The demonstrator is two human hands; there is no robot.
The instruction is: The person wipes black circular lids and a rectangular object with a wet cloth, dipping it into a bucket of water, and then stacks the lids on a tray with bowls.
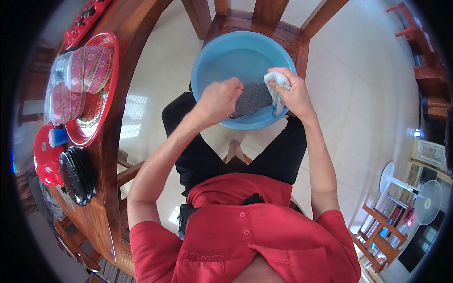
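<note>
A light-blue plastic basin [208, 56] holding cloudy water sits on the seat of a wooden chair [300, 53] in front of me. My left hand [223, 98] grips the left edge of a dark rectangular tray [253, 95], which is tilted over the water inside the basin; its surface looks wet. My right hand [295, 93] is closed around a bunched white and blue cloth [277, 81] at the tray's right end. Part of the cloth hangs down along the basin's inner wall. My fingers hide the tray's left edge.
Along the left runs a wooden table [122, 70]. On it are a red tray [114, 70] with stacked pink-patterned bowls [93, 67], a red plastic item [46, 155] and stacked black dishes [78, 177]. A white fan [426, 203] stands at the right, near a wooden rack [382, 240].
</note>
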